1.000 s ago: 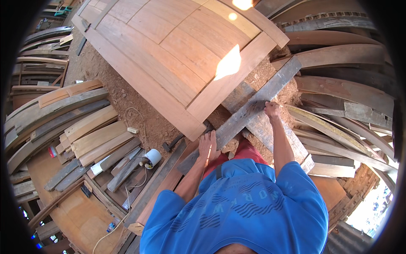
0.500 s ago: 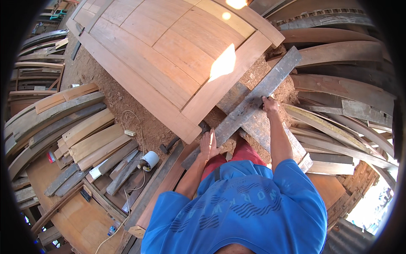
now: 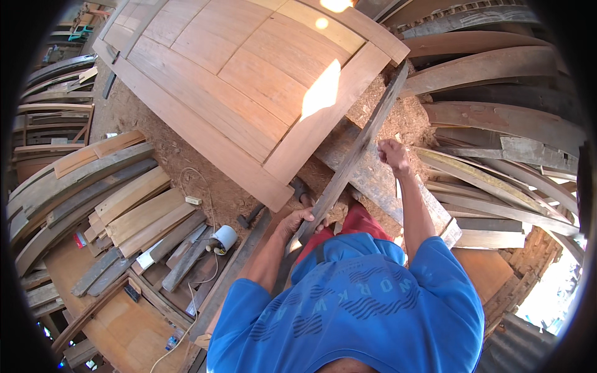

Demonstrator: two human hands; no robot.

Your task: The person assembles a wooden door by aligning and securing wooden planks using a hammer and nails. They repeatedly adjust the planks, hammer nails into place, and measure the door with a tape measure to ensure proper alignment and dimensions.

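Note:
A long, dark-stained plank [image 3: 354, 158] stands tipped up toward its edge, running diagonally from near my waist to the corner of a panelled wooden door [image 3: 236, 68]. My left hand [image 3: 293, 222] is closed around the plank's near part, the thumb on its top edge. To the right of the plank, and apart from it, is my right hand [image 3: 393, 155], curled into a fist; whether anything is inside cannot be seen. Beneath both hands lies a wide weathered board [image 3: 379, 183] dusted with shavings.
Sawdust covers the ground [image 3: 168, 140]. Stacked timber [image 3: 497, 115] fills the right side, and more lumber [image 3: 143, 205] lies left. A white container [image 3: 224, 236] with a cord stands by the left boards. A dark clamp-like tool [image 3: 249, 216] sits near the door's close corner.
The plank has turned from lying flatter to standing more on edge. My right hand has come off it and closed into a fist. My left hand now wraps around the plank.

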